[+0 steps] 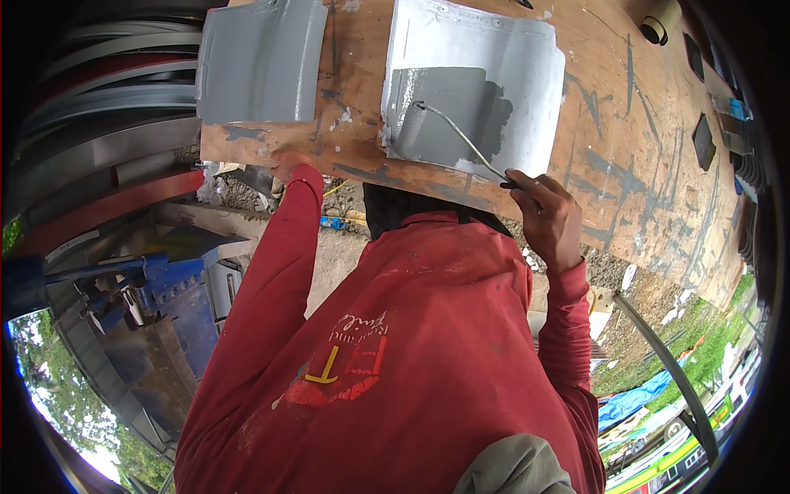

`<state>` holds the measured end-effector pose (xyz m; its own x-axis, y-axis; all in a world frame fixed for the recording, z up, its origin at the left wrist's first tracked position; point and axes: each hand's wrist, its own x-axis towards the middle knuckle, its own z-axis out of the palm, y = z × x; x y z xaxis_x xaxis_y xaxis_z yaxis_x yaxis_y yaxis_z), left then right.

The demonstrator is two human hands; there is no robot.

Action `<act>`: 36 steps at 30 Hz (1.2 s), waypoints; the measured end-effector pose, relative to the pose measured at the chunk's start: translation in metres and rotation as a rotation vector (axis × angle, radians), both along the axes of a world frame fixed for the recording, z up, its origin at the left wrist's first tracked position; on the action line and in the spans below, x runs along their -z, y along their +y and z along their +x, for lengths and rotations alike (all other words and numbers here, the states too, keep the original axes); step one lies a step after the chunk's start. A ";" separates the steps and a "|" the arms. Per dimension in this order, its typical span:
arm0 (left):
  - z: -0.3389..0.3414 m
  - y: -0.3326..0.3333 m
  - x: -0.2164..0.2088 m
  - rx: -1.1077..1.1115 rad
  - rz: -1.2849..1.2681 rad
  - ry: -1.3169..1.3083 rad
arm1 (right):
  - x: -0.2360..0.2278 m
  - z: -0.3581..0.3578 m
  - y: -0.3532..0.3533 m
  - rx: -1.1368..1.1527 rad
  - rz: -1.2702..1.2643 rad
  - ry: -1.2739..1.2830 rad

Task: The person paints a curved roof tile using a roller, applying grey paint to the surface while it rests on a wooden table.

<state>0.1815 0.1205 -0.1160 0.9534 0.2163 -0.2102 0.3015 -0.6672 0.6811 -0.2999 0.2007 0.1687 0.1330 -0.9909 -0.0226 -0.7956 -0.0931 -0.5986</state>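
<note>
A red shirt [428, 288], flecked with pale paint, carries a printed chest emblem [350, 366] in flaking red and yellow with light lettering, upside down in this view. Small marks run along the far rim of the right-hand panel [531, 90], too small to make out.

That panel is smooth, gently curved and pale, with a wet grey patch [453, 103] over part of its near half. The left-hand panel [262, 62], also curved, is grey and glossy. Both lie on a plywood board [609, 107] streaked with grey paint.

The paint roller [411, 130] rests on the grey patch near the panel's left edge. Its cylinder's long axis runs away from the person, far end tilted slightly right; from that end the wire frame slants back and right to the handle.

The right hand [547, 212] pinches the handle in curled fingers. The left hand [290, 162] is at the board's near edge; whether its fingers are spread cannot be told.
</note>
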 end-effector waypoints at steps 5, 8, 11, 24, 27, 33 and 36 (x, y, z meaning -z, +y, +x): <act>0.001 -0.003 0.006 -0.005 -0.003 0.020 | 0.007 0.002 0.008 0.000 0.013 0.034; 0.035 0.007 0.033 -0.081 0.115 -0.050 | 0.000 0.009 0.007 -0.011 -0.008 -0.067; 0.019 0.000 0.031 -0.028 -0.021 -0.040 | 0.011 0.007 0.013 0.021 -0.027 -0.020; 0.054 0.005 0.075 -0.052 0.093 -0.098 | -0.011 -0.029 -0.011 -0.087 0.125 -0.050; 0.029 0.004 0.049 -0.025 0.082 -0.003 | -0.008 -0.047 -0.026 -0.120 0.182 0.004; 0.000 -0.001 0.001 -0.031 -0.046 0.037 | 0.019 -0.015 -0.051 -0.197 0.212 -0.073; 0.015 0.008 0.012 -0.131 0.040 0.001 | 0.022 -0.003 -0.062 -0.231 0.221 -0.139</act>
